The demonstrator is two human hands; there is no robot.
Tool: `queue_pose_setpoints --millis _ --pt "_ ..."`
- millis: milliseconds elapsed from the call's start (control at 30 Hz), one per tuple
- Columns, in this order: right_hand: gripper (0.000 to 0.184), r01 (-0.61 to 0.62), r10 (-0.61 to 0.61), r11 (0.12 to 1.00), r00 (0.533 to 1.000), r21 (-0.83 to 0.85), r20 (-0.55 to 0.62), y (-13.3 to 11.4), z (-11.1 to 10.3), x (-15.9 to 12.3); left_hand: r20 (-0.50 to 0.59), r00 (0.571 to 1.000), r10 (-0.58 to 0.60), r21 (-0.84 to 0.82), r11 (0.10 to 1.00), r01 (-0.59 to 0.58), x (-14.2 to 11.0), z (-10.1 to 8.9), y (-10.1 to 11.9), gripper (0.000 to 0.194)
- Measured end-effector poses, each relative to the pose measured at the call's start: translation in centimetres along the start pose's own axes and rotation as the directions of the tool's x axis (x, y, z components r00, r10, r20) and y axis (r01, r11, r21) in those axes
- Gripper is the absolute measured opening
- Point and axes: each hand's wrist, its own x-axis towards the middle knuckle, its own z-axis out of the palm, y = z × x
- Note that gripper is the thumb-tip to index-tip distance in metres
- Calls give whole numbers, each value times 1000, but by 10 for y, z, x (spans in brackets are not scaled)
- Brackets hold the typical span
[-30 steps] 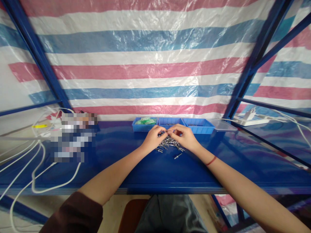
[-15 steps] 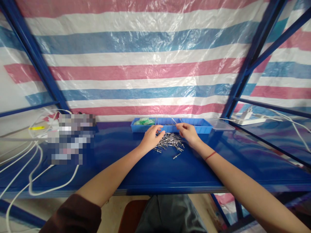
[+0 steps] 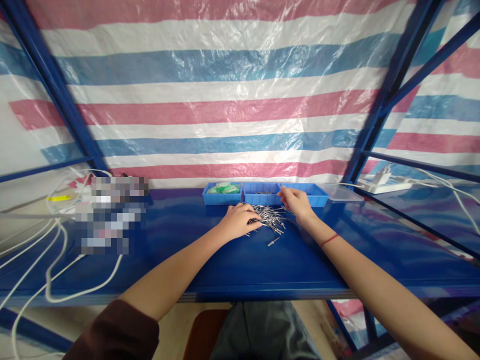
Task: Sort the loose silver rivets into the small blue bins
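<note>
A pile of silver blind rivets lies on the blue table, and one loose rivet lies in front of it. My left hand rests at the pile's left side, fingers curved over the rivets and thumb apart from them. Closed in a pinch, my right hand hovers behind the pile, in front of the blue bins; whatever its fingertips hold is too small to make out. A few rivets lie in the middle blue bin. Green-and-white packets fill the left blue bin.
The right blue bin stands beside a clear plastic lid. White cables and a blurred-out patch occupy the table's left. A white power strip lies at right, behind the blue frame.
My left hand has lowered toward me onto the rivets. My right hand has shifted slightly right. A thin light-coloured piece seen above the middle bin near my right fingertips no longer shows.
</note>
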Motion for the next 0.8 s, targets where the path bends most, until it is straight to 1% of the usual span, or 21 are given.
queue_pose_setpoints --millis 67,133,267,333,400,467,500,567,633,700,733,800 --pt "39 109 -96 982 991 -155 90 2 4 -2 1 1000 -7 4 1000 7 1 1 1 26" --pt "41 219 -174 936 969 -275 177 3 6 -5 -5 1000 -8 0 1000 8 1 1 3 23" --pt "41 427 -299 803 892 -416 338 -2 8 -13 -13 1000 7 21 1000 -6 1 0 8 20" --pt "36 506 -332 756 844 -416 422 -6 8 -17 -12 1000 6 45 999 -6 0 -1 9 21" --pt "28 554 -332 750 789 -363 517 -9 8 -20 -24 1000 -3 57 998 5 0 -1 9 22" --pt "20 581 -324 756 733 -302 598 -11 7 -23 -59 998 -28 49 998 31 0 -2 8 22" --pt "18 592 -323 755 711 -283 625 -12 8 -24 -79 996 -43 37 998 46 0 -2 7 22" --pt "19 618 -334 739 681 -268 651 -12 8 -24 -123 990 -68 -7 998 68 1 -3 5 21" --pt "20 636 -356 726 672 -260 650 -11 9 -24 -168 982 -82 -110 992 63 3 -3 3 20" --pt "22 628 -367 733 690 -263 624 -9 10 -22 -228 964 -136 -301 951 63 6 -1 1 16" --pt "23 612 -365 744 707 -267 605 -8 11 -21 -252 950 -186 -414 908 68 8 0 0 14" --pt "25 571 -353 777 745 -266 567 -5 12 -20 -274 917 -289 -610 790 67 11 3 -2 16"
